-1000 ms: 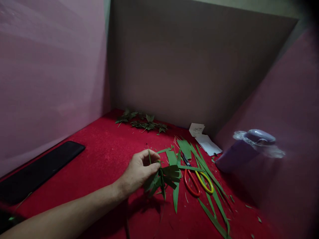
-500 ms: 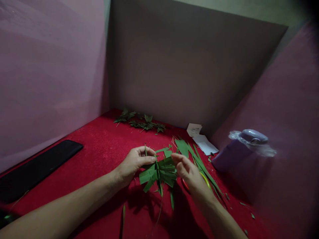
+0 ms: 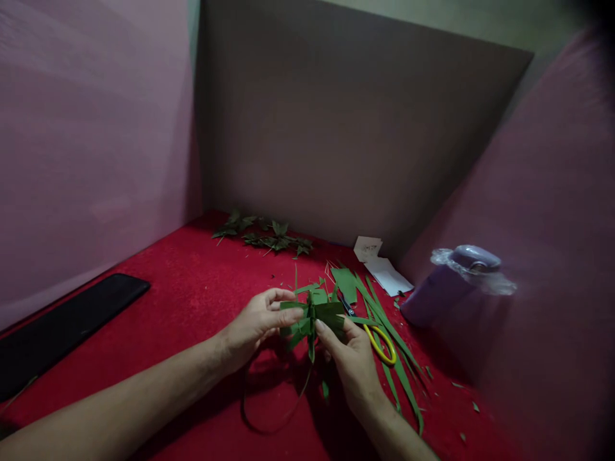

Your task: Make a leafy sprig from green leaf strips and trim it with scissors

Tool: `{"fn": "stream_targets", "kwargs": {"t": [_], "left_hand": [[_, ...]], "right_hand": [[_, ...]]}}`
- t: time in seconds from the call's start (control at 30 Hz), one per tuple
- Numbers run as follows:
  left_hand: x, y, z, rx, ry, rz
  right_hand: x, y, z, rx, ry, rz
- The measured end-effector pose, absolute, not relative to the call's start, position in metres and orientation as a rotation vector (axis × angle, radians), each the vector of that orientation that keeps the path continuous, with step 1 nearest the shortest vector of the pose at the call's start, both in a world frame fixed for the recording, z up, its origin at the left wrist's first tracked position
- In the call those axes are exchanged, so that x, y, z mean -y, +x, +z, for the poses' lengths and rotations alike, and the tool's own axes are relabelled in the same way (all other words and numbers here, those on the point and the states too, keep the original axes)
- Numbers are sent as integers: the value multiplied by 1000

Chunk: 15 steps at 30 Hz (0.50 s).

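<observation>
Between my two hands is a green leaf piece (image 3: 312, 320), made of several folded or cut blades spreading from a central stem. My left hand (image 3: 266, 321) grips its left blades, thumb in front and fingers behind. From the right, my right hand (image 3: 348, 352) pinches it near the middle, the thumb lying against the centre. A thin strip (image 3: 247, 410) hangs from its lower end and loops over the red cloth. Just beyond my right hand lie scissors (image 3: 384, 346) with a yellow handle, partly covered by leaf strips.
Long green leaf strips (image 3: 394, 326) and small scraps lie to the right. Leafy sprigs (image 3: 278, 240) rest at the back. White papers (image 3: 388, 276) and a purple container (image 3: 439, 288) with clear plastic stand back right. A black flat object (image 3: 72, 326) lies left.
My right hand has moved down and left onto the leaf piece and now pinches its middle. The leaf piece has turned, and the scissors have come into fuller view.
</observation>
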<state>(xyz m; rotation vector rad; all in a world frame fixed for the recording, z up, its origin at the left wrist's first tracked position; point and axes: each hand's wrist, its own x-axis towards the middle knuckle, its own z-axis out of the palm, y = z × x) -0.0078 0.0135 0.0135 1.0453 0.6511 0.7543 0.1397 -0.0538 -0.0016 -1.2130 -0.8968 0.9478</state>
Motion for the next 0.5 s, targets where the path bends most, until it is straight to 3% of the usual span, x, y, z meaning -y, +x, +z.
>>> {"fn": "stream_targets", "kwargs": {"t": [0.5], "left_hand": [[-9,1,-7,-525,1092,808]], "right_hand": [[52,141,-16,877,-1109,1108]]}}
